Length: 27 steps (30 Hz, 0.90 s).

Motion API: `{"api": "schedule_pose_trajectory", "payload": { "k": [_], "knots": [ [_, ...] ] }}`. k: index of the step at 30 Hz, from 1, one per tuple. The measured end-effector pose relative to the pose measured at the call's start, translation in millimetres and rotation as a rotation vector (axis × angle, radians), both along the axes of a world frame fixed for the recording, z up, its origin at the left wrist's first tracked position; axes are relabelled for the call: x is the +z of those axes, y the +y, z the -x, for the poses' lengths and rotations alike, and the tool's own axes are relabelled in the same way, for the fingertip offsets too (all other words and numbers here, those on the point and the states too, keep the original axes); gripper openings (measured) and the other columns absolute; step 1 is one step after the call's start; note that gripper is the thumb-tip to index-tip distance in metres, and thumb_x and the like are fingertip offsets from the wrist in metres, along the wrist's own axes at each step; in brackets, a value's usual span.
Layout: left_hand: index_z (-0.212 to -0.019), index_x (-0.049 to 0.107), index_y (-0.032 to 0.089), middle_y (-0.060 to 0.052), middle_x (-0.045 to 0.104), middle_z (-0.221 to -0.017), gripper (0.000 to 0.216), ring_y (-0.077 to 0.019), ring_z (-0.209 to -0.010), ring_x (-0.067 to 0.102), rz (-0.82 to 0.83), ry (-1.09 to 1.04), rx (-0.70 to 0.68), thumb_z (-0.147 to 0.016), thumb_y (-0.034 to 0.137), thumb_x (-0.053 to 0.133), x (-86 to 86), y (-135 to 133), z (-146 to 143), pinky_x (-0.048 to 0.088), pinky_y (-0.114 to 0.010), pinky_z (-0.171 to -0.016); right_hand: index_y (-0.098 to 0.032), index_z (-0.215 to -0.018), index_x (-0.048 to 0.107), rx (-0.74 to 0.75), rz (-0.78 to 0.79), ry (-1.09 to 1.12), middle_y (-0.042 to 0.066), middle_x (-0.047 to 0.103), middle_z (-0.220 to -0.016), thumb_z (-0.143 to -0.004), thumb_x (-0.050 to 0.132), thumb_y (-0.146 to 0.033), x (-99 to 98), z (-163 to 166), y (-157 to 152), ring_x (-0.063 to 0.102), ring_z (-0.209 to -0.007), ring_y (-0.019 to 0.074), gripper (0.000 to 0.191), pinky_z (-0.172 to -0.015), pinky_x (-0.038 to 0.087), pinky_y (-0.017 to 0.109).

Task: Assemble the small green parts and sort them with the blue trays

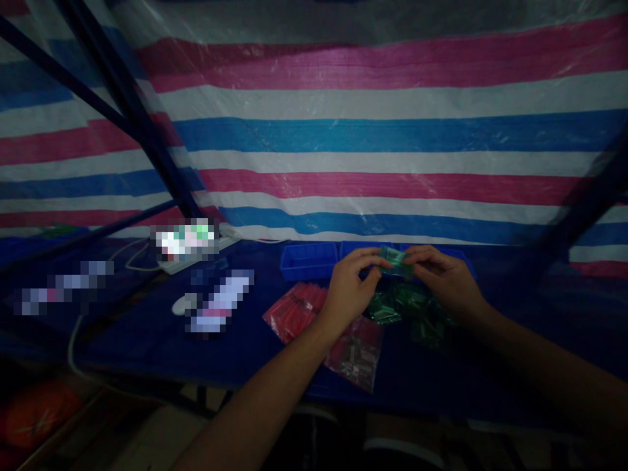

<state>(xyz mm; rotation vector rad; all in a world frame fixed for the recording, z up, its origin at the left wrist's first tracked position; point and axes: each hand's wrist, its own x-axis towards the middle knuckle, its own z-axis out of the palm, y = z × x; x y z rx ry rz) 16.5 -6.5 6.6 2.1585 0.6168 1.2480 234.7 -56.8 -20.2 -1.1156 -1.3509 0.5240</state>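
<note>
Between both hands, above the table, is a small green plastic packet [395, 256] with a pale printed label. My left hand [354, 281] pinches its left end, thumb and fingers together. At the other end, the fingers of my right hand [444, 278] are closed on the same packet. Beneath the hands lies a loose pile of shiny green packets [415, 301]. Clear bags with red contents [297, 313] rest left of my left wrist, partly hidden by the forearm. A clear bag with small dark and grey pieces [356, 356] lies nearer the table's front edge.
Blue plastic trays [310, 261] stand in a row along the back of the blue table [157, 340]. Left are a white mouse-shaped object [184, 305], blurred-out items and cables. A striped sheet [383, 131] hangs behind, with dark metal poles [142, 124] at the left.
</note>
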Motion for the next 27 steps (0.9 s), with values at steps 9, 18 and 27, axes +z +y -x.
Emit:
{"api": "schedule_pose_trajectory", "payload": {
  "k": [9, 18, 27],
  "knots": [
    [-0.119, 0.073, 0.017, -0.013, 0.069, -0.125, 0.034, -0.0233, -0.111, 0.068, 0.039, 0.062, -0.037, -0.093, 0.039, 0.072, -1.4, -7, -6, 0.061, -0.034, -0.087, -0.032, -0.1, 0.081, 0.098, 0.016, -0.022, 0.003, 0.07, -0.124, -0.093, 0.071, -0.04, 7.2, 4, -8, 0.071, -0.102, 0.0237, 0.015, -0.098, 0.055, 0.04],
    [-0.116, 0.072, 0.018, -0.011, 0.071, -0.119, 0.02, -0.0238, -0.115, 0.066, -0.057, 0.117, -0.026, -0.1, 0.021, 0.061, 0.8, -4, -3, 0.052, -0.04, -0.105, -0.029, -0.101, 0.078, 0.15, 0.08, -0.009, 0.004, 0.077, -0.103, -0.093, 0.071, -0.044, 10.8, 11, -12, 0.072, -0.083, 0.0211, 0.019, -0.083, 0.059, 0.038],
    [-0.112, 0.071, 0.018, -0.006, 0.075, -0.106, 0.016, -0.0211, -0.097, 0.069, -0.022, 0.17, -0.031, -0.099, 0.022, 0.061, 4.0, -8, -3, 0.053, -0.033, -0.089, -0.025, -0.115, 0.073, 0.073, 0.092, 0.005, 0.009, 0.076, -0.118, -0.081, 0.085, -0.047, -2.0, 11, -4, 0.074, -0.103, 0.0278, 0.042, -0.089, 0.062, 0.04]
  ]
}}
